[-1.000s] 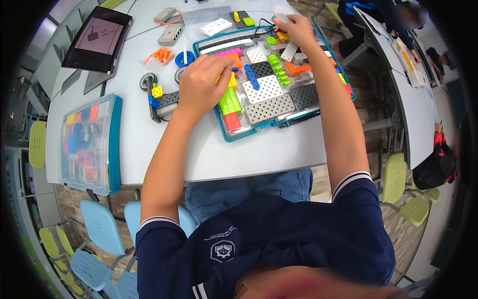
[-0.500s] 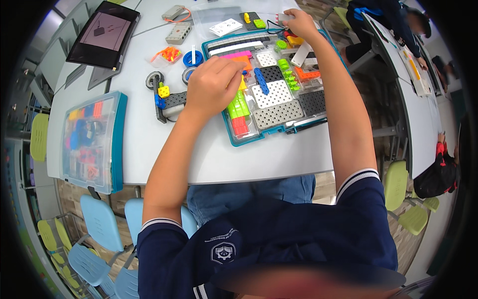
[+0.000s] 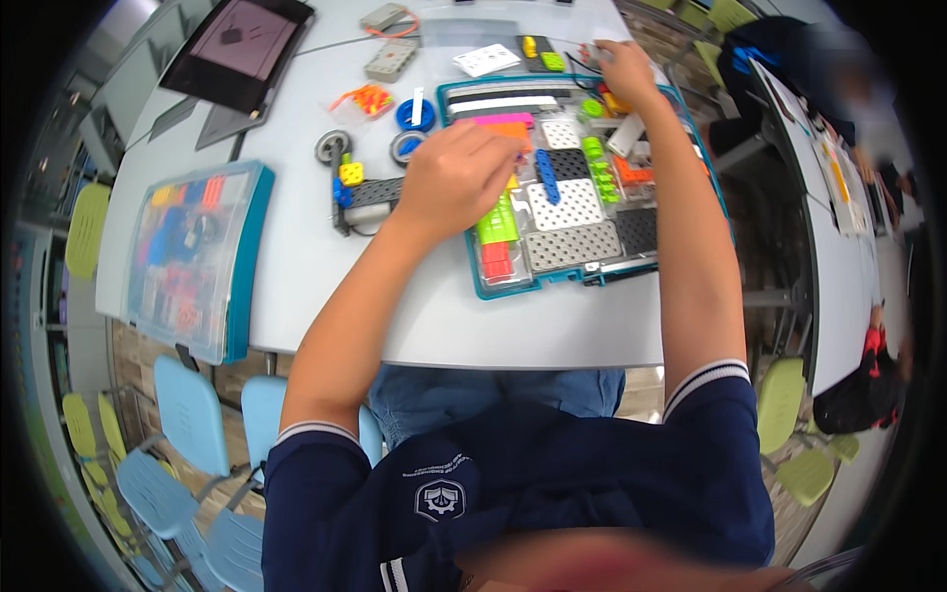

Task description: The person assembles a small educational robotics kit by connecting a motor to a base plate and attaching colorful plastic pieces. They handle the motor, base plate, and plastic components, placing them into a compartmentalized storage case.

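My left hand rests over the left part of an open teal parts tray, its fingers curled down among orange and green pieces; whether it grips one is hidden. My right hand reaches to the tray's far right corner, fingers bent over small pieces there. The tray holds perforated white, grey and black plates, a blue strip and green, orange and red bricks. Just left of my left hand lies a small built frame with a wheel and a yellow block.
A closed clear box with a teal edge, full of coloured parts, lies at the table's left. A tablet stands at the far left. Blue wheels, a grey module and a small bag of orange parts lie beyond. Blue chairs stand below the table edge.
The view has shifted, so the table sits lower and more to the right. My left hand stays over the tray's left part; my right hand stays at its far corner.
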Demonstrator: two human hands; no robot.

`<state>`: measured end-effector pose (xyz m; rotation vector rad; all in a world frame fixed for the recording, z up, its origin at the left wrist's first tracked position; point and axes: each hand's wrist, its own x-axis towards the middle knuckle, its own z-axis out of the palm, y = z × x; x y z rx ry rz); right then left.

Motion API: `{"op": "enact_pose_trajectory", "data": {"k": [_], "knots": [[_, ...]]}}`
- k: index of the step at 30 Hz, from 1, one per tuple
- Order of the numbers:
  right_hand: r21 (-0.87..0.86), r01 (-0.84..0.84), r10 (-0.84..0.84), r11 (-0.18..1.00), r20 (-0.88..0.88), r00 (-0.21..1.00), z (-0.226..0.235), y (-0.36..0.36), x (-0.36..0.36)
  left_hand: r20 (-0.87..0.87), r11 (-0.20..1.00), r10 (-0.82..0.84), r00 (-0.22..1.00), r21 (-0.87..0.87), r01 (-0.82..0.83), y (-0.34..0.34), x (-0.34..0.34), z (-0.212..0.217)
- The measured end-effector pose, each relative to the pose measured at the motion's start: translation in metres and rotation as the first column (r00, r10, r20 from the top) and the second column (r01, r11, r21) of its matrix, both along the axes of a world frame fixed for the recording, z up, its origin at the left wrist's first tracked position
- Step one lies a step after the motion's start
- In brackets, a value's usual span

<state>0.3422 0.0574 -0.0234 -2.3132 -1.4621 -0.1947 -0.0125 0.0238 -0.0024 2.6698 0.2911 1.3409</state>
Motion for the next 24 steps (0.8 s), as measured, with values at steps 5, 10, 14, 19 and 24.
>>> {"op": "enact_pose_trajectory", "data": {"k": [5,10,14,19,24], "knots": [[-0.024,0.025,-0.025,0.999,-0.018,1.0,0.01,-0.007,-0.008,0.035,1.0,-0.028,0.999,0.013,0.028,0.0,0.002,-0.003],[-0.018,0.038,-0.04,0.999,-0.081,0.996,0.021,-0.012,-0.017,0.04,1.0,-0.025,0.999,0.013,0.024,-0.001,0.003,-0.005],[0.058,-0.025,0.028,0.998,-0.039,0.999,0.036,-0.029,-0.04,0.028,1.0,-0.012,1.0,-0.002,0.012,-0.001,0.003,-0.006],[0.239,-0.221,0.237,0.946,-0.043,0.97,0.052,-0.07,-0.081,0.019,1.0,-0.006,1.0,-0.009,0.007,-0.002,0.004,-0.007],[0.316,-0.275,0.303,0.908,-0.042,0.952,0.054,-0.105,-0.093,0.003,1.0,-0.012,1.0,-0.027,0.012,-0.002,0.005,-0.011]]}}
